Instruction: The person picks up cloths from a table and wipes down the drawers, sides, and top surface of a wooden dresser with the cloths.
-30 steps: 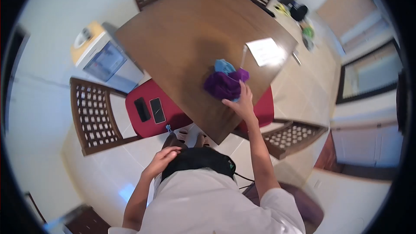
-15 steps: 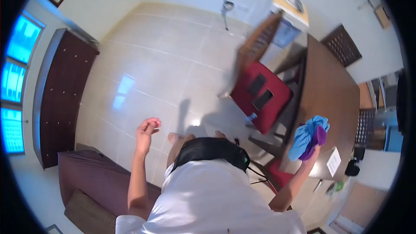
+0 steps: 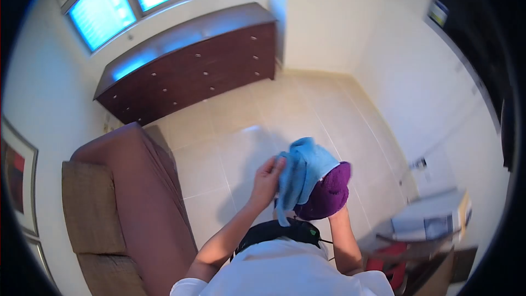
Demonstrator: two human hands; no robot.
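In front of my body hang two soft cloths, a light blue cloth (image 3: 307,164) and a purple cloth (image 3: 326,194), bunched together. My left hand (image 3: 267,178) pinches the left edge of the blue cloth, and a narrow corner of it dangles below. Beneath the purple cloth is my right hand (image 3: 338,212), its fingers mostly covered by the fabric it holds up. The two cloths touch each other, the blue lying to the left and above the purple.
A dark dresser (image 3: 192,71) stands beneath the windows. To the left is a sofa under a brown cover (image 3: 139,186), with brown cushions (image 3: 90,205). A white box (image 3: 424,216) and a wooden chair (image 3: 416,257) are at lower right. Tiled floor (image 3: 241,115) lies ahead.
My view has swung left from the table and red chair to the dresser and sofa. The cloths came in front of my body, and my left hand, previously free, took hold of the blue one.
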